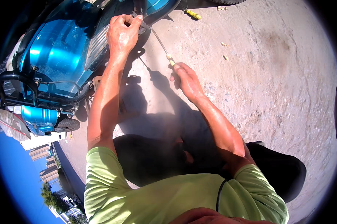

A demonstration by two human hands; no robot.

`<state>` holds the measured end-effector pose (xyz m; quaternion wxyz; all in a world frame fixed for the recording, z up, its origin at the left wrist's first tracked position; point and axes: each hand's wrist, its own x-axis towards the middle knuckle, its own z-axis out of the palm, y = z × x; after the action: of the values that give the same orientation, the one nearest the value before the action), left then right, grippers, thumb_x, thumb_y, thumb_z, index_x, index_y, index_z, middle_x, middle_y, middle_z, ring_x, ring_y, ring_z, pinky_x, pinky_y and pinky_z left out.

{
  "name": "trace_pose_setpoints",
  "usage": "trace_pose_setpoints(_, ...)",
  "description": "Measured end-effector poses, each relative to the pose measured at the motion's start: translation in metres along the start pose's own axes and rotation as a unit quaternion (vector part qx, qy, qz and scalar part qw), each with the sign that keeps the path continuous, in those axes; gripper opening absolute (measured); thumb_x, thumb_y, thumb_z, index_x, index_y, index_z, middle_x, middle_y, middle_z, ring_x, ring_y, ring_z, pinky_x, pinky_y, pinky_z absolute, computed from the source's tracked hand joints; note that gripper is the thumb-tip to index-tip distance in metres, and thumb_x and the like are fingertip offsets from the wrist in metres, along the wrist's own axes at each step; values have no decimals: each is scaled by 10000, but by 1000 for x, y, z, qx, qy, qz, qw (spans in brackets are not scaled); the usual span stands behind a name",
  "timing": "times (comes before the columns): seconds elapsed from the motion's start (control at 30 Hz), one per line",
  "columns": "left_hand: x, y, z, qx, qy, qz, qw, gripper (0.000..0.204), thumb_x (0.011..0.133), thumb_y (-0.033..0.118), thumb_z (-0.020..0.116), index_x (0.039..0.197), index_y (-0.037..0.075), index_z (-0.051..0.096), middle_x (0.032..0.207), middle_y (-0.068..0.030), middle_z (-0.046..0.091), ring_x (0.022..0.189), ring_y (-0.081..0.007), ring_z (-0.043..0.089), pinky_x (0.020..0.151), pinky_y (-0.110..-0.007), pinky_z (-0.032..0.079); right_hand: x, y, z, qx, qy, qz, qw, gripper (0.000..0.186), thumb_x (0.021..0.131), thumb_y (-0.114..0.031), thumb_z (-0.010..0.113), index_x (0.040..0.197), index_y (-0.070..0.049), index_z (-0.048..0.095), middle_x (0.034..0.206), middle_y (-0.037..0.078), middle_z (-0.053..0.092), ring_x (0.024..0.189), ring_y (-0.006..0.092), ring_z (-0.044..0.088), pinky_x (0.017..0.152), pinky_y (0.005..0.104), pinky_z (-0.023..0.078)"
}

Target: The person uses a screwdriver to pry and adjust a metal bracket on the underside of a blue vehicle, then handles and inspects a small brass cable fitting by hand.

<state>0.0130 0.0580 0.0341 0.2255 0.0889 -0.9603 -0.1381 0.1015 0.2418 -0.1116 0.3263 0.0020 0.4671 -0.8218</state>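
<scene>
My right hand (188, 80) is closed around the yellow handle of a screwdriver (170, 59). Its long thin shaft slants up and left, and the tip meets a grey piece (143, 27) at the lower edge of a blue vehicle (54, 50). At that same spot my left hand (122, 35) is closed, thumb and fingers drawn together by the grey piece. What lies between those fingers is too small to make out. Several parts near the tip are hidden by the left hand.
A second yellow-handled tool (192, 14) lies on the concrete ground (265, 93) beyond the vehicle's edge. Small pale bits (225, 57) are scattered nearby. Left of me are the vehicle's black tube bumper (17, 75) and a small wheel (67, 125). Part of a tyre (228, 1) shows at the top.
</scene>
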Motion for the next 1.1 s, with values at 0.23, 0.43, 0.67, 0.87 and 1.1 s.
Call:
trace_pose_setpoints(0.23,-60,23,-5,-72,-68,51,994,321,942,316,674,899,-2,691,893,-78,690,775,-150,633,717,-291,506,-13,3,-2,-89,74,-81,990,429,959,-344,578,1225,-10,610,833,90,664,791,172,620,731,327,486)
trace_pose_setpoints(0.43,-65,21,30,-112,-283,-126,944,406,992,377,582,1020,-17,676,876,-93,712,761,-114,665,684,-251,480,-14,3,1,-44,63,-68,995,392,938,-303,603,1222,-34,625,850,122,670,763,184,625,704,325,493)
trace_pose_setpoints(0.67,-56,8,42,-283,-280,-178,900,297,1027,278,531,1107,13,641,921,-101,720,758,-98,633,696,-239,481,-6,6,1,6,40,-60,997,368,929,-296,613,1188,-37,651,805,76,656,748,142,594,688,306,479)
trace_pose_setpoints(0.87,-55,5,43,-309,-275,-192,890,270,1019,253,553,1080,6,642,892,-102,711,730,-103,635,681,-235,483,-1,4,-1,106,-3,-5,994,243,958,-233,593,1115,-55,644,768,7,600,631,69,514,554,237,406)
trace_pose_setpoints(1.1,-55,6,43,-311,-274,-188,890,268,1015,236,562,1071,-16,637,886,-116,706,714,-112,640,672,-237,493,1,5,-4,155,-24,16,987,190,979,-203,571,1083,-58,635,763,-8,582,601,49,484,517,210,370)
